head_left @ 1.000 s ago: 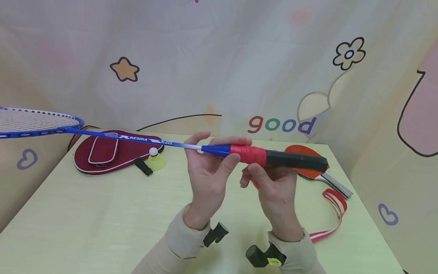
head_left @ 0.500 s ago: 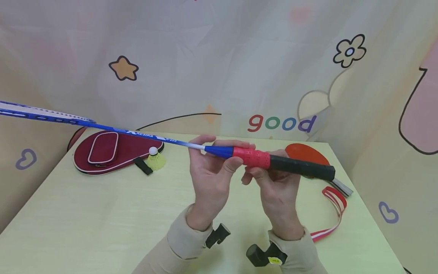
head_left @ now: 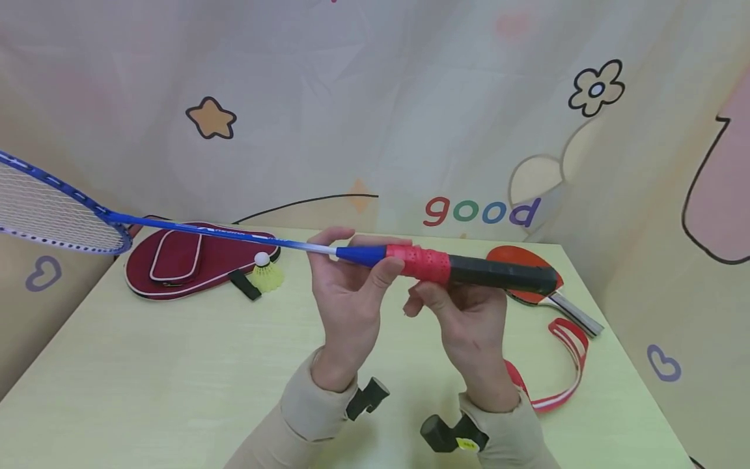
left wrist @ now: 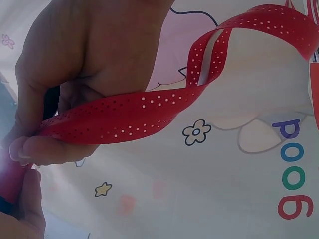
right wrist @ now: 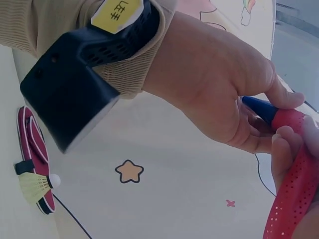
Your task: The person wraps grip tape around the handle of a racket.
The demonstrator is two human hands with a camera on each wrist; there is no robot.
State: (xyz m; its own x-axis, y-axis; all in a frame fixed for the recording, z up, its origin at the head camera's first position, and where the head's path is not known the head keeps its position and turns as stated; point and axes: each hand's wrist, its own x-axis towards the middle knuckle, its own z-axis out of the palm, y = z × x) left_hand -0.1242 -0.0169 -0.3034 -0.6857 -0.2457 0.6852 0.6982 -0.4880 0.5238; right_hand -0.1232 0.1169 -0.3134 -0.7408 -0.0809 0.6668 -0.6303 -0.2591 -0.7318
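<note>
A blue badminton racket (head_left: 258, 239) is held level above the table, its strung head cut off at the left edge. My left hand (head_left: 348, 306) grips it where the blue cone meets the handle, thumb in front and fingers behind. Perforated red grip tape (head_left: 418, 262) wraps the upper handle; the lower handle (head_left: 504, 273) is black. Just below the wrapped part, my right hand (head_left: 474, 332) pinches the tape between thumb and fingers. From there the loose tape (left wrist: 134, 117) trails off in the left wrist view, and its tail lies curled on the table.
A maroon racket case (head_left: 199, 267) lies at the table's back left, with a yellow shuttlecock (head_left: 266, 273) and a black strap (head_left: 245, 284) beside it. A red table tennis bat (head_left: 551, 293) lies at the right, partly behind the handle. A printed cloth (head_left: 363, 117) hangs behind.
The racket has rolled about its shaft, so its strings now face another way. Both hands have shifted slightly left with it. More of the loose tape shows beside the right wrist.
</note>
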